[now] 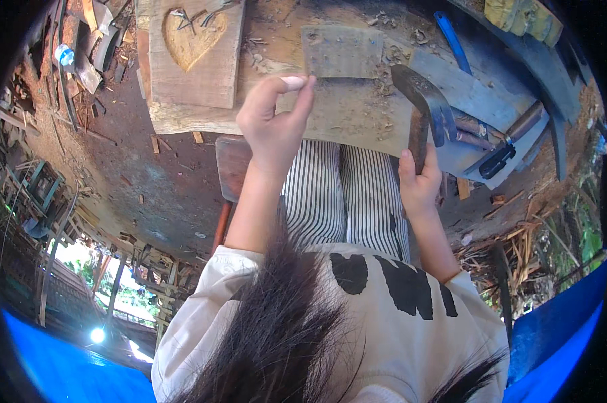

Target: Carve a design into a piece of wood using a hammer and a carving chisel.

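While the right hand (421, 189) is gripping a dark metal claw hammer (419, 127) head-up by the near edge of a brown wooden bench (354, 117), the left hand (271, 127) is pinching, its contents unclear. Leftward, a heart-carved brown board (195, 87) is lying flat

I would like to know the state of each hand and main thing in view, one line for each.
Left hand: thumb and finger pinched; anything between them unclear
Right hand: closed on hammer
Hammer: held by the handle
Heart board: carved hollow, lying flat
Blue handle: lying loose, not held
Table: littered with shavings
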Action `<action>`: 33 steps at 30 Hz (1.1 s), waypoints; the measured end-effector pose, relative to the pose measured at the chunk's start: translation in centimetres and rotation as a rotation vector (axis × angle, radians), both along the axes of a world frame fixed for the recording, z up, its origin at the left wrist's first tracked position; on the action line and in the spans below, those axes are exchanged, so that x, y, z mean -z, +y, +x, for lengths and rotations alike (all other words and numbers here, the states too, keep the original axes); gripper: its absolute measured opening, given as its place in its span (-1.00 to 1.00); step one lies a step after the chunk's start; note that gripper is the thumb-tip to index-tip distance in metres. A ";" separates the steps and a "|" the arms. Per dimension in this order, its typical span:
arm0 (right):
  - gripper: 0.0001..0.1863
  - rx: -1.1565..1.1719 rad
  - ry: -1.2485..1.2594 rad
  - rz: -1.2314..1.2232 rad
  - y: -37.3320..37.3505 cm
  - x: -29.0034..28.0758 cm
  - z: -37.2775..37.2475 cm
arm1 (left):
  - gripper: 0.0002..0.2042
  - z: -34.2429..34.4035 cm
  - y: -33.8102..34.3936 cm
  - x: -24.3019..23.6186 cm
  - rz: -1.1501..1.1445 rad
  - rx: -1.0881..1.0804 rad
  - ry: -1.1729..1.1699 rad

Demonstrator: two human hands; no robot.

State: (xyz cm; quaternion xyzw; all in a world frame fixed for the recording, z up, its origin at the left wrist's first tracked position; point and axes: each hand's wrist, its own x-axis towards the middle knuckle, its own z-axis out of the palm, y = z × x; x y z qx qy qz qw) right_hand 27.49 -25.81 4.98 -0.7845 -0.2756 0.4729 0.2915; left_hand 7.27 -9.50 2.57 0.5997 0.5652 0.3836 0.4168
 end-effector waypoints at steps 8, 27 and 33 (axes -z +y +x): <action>-0.67 -0.011 0.003 0.065 0.0 -0.2 0.0 | -0.77 1.0 0.1 0.8 0.203 0.092 0.166; -0.67 -0.065 -0.061 0.161 1.5 -0.9 -0.7 | -0.48 0.4 1.2 1.7 0.324 0.270 0.374; -0.69 -0.292 -0.083 0.259 2.3 -1.7 -0.8 | -0.51 0.3 1.4 0.8 0.401 0.278 0.471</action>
